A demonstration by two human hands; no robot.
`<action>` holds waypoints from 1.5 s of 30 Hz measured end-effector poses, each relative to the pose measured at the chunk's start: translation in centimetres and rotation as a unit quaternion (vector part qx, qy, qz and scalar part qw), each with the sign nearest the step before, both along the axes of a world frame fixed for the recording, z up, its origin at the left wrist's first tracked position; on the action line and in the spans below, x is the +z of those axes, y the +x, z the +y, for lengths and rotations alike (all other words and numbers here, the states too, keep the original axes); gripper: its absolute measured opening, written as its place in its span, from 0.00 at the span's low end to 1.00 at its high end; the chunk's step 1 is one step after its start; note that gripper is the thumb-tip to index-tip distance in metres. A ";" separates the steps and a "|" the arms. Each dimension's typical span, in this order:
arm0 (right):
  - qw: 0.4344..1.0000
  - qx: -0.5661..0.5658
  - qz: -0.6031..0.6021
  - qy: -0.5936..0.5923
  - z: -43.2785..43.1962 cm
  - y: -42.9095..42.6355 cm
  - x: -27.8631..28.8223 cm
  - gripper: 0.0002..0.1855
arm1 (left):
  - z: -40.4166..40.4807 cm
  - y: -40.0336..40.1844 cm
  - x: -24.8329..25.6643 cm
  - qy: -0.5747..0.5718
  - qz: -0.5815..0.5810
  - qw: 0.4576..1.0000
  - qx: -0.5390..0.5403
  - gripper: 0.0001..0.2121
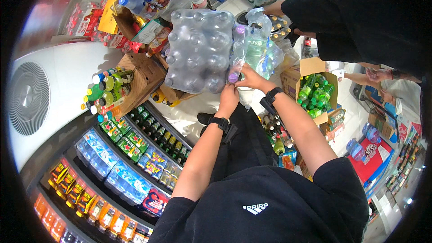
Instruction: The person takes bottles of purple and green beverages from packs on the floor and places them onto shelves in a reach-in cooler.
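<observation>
A large shrink-wrapped pack of bottles (199, 50) lies before me, its clear film stretched over several bottle tops. Beside its right side stand bottles with purple caps (233, 77), partly covered by loose film. My left hand (229, 98) is at the pack's lower right corner, its fingers bent by the nearer purple cap; whether they pinch film I cannot tell. My right hand (251, 78) reaches the same cap from the right, thumb and fingers curved around its edge. Torn clear plastic film (261, 45) hangs beyond, around pale green bottles.
An open carton of green bottles (317, 91) stands at right. Loose bottles (111, 87) sit on a cardboard box (141, 77) at left, above a shelf of packed drinks (128, 182). Another person in dark clothes (357, 20) stands at upper right, a hand near the film.
</observation>
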State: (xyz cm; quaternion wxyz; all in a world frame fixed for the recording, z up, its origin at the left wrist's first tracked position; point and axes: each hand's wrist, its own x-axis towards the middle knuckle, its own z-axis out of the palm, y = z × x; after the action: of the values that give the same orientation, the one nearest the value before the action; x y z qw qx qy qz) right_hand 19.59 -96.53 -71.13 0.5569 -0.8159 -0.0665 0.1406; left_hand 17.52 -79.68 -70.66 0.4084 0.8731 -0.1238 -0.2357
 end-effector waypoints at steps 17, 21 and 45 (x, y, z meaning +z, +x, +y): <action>0.955 -0.125 0.057 -0.262 -0.7 -1.2 3.1 0.20 | -3.1 0.9 5.2 0.105 -0.034 0.993 0.030 0.21; 0.940 -0.166 0.035 -0.297 -1.8 -2.0 2.5 0.20 | -3.9 1.3 6.1 0.113 -0.024 0.993 0.015 0.24; 0.877 -0.449 -0.159 -0.059 -0.7 9.1 -6.0 0.33 | 7.6 -2.8 13.4 -0.160 0.165 0.937 0.264 0.17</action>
State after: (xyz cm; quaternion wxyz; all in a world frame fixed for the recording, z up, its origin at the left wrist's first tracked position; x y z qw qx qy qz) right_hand 28.69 -97.19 -77.15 0.4929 -0.8008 0.2279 -0.2527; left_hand 14.70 -72.05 -57.28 0.6047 0.7466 0.1445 -0.2367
